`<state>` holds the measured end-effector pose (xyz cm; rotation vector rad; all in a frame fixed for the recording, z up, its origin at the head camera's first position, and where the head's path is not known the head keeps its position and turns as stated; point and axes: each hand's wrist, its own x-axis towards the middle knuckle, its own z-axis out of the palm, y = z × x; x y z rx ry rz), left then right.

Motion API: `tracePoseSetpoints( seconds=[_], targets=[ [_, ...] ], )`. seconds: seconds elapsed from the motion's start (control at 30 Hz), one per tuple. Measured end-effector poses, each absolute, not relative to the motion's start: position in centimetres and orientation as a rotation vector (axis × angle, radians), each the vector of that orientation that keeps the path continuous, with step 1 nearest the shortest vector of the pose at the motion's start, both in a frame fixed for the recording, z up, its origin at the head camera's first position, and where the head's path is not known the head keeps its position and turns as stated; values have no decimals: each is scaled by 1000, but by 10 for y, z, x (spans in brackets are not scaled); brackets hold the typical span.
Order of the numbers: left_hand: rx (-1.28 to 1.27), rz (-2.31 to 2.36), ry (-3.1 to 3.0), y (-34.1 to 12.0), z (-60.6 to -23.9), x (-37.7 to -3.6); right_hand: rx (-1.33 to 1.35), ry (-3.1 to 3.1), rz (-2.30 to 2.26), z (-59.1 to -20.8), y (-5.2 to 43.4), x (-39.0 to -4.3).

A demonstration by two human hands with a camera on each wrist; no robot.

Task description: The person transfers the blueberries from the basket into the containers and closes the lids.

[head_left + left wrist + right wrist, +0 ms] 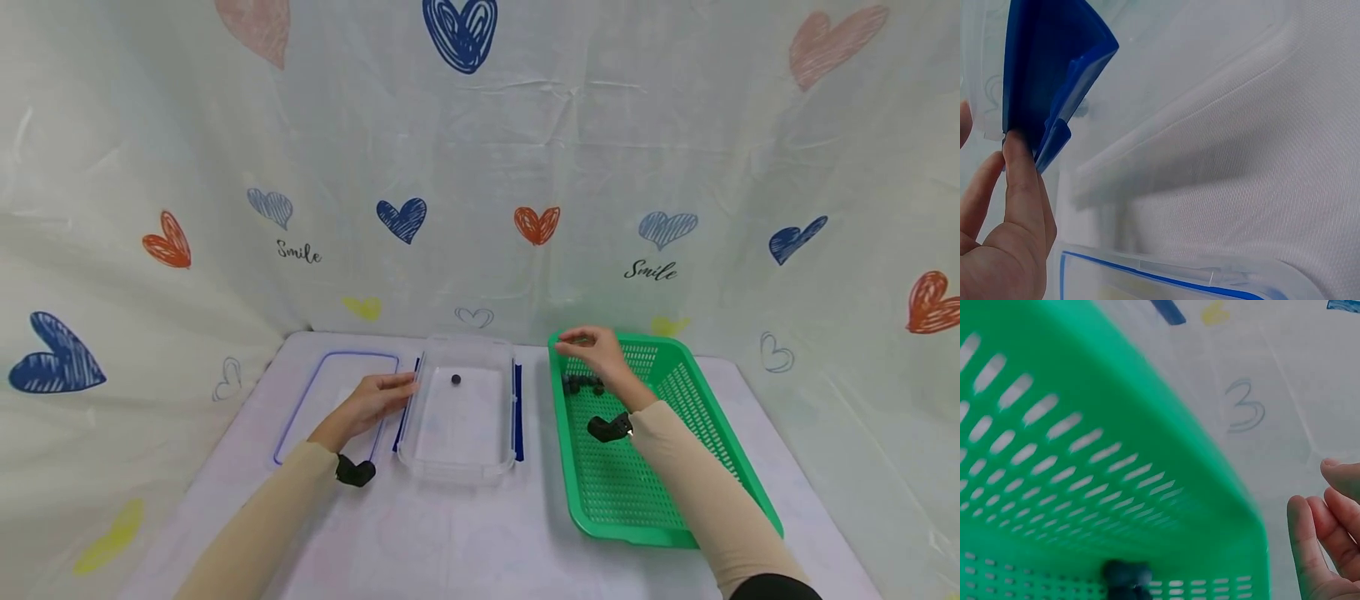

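Observation:
A clear plastic box (459, 425) with blue side latches stands in the middle of the table, and one small dark round piece (456, 379) lies inside it. My left hand (381, 398) is at the box's left side; in the left wrist view its nearly straight fingers touch the hanging blue latch (1054, 69). Over the far left corner of the green basket (633, 500) hovers my right hand (600, 350), with nothing visible between its fingertips and thumb. Several dark round pieces (581, 383) cluster in the basket below it, blurred in the right wrist view.
A clear lid with a blue seal (300, 408) lies flat on the table, left of the box. Behind the table (420, 542) hangs a pale curtain (465, 142) printed with hearts. A dark band (772, 587) circles the right sleeve.

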<state>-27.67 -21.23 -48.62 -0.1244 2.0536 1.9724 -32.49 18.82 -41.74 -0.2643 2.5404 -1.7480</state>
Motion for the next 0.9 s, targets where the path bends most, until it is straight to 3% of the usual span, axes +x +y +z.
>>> tracePoseSetpoints(
  seconds=[0.9],
  targets=[
    [-109,1976,2026,-213,-486,-277,-114,2738,-1585,-474,245,-324]
  ],
)
